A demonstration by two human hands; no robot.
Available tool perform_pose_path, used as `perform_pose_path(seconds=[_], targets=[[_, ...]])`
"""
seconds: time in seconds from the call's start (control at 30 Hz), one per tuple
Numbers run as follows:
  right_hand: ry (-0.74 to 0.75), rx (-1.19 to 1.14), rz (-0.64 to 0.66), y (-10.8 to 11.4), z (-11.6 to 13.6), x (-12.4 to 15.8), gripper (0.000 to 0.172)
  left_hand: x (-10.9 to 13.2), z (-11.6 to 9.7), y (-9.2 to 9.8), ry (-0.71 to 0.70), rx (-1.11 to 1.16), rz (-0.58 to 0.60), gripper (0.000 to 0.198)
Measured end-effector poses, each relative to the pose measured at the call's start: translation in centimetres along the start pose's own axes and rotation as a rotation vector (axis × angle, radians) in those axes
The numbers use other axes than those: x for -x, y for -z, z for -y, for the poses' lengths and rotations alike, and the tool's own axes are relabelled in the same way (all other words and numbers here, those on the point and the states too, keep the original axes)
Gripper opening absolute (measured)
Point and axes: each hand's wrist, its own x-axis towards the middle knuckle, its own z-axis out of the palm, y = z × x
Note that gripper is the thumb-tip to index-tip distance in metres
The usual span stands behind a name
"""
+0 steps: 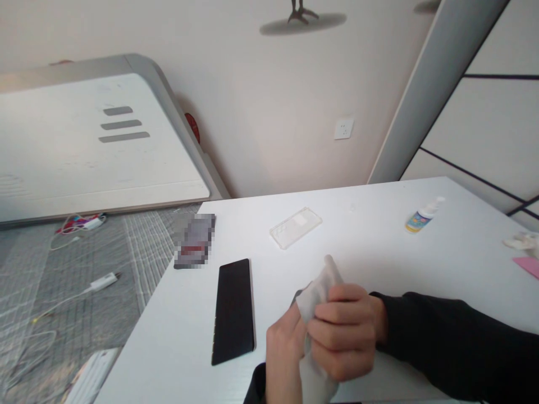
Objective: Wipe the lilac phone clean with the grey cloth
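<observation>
Near the front edge of the white table, my right hand (345, 331) is closed round a white cloth (318, 294), with its fingers curled. My left hand (286, 342) is right beside it, its fingers mostly hidden by the cloth and the right hand. A small dark edge shows between the left hand and the cloth; the rest of that object is covered. Left of my hands lies a black phone (234, 311), screen up. A clear phone case (296, 228) rests behind them.
A small spray bottle (422, 216) lies on the white table (370, 241) at the right. A pixelated dark object (196, 241) sits at its left edge. Crumpled tissue (522, 242) and a pink item (528, 265) are at far right. Cables lie on the grey bedding (101, 247).
</observation>
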Motion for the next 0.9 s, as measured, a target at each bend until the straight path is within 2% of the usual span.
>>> perform_pose_path(seconds=[0.1,0.17,0.27,0.4,0.5,0.63,0.73,0.87,0.9], targets=[[-0.239,-0.03,-0.126,-0.1,-1.5,1.2,0.029,0.0,-1.3,0.6,0.035,0.139,0.151,0.036],[-0.367,-0.093,-0.105,-0.4,-2.2,2.2,0.022,0.3,-1.9,0.8,0.097,0.157,0.228,0.047],[-0.46,-0.151,-0.041,-0.7,-2.8,3.3,0.02,0.9,-2.0,0.5,0.144,0.11,0.241,0.051],[-0.38,-0.126,0.035,-0.4,-3.2,4.0,0.029,1.9,-1.0,-0.1,0.136,0.223,0.172,0.048],[-0.288,-0.086,0.162,0.2,-4.1,4.3,0.04,2.7,0.3,0.1,0.14,0.263,0.084,0.04],[-0.219,-0.021,0.3,0.3,-5.0,4.4,0.05,3.5,0.9,0.4,0.266,0.289,0.035,0.036],[-0.283,0.028,0.341,-0.3,-3.6,3.8,0.051,4.0,0.4,0.0,0.374,0.297,-0.021,0.032],[-0.551,0.017,0.387,-0.6,1.8,2.1,0.057,5.0,0.7,-0.8,0.407,0.258,-0.082,0.03],[-0.559,0.016,0.421,-0.5,3.2,1.8,0.058,5.3,1.1,-0.9,0.396,0.256,-0.088,0.03]])
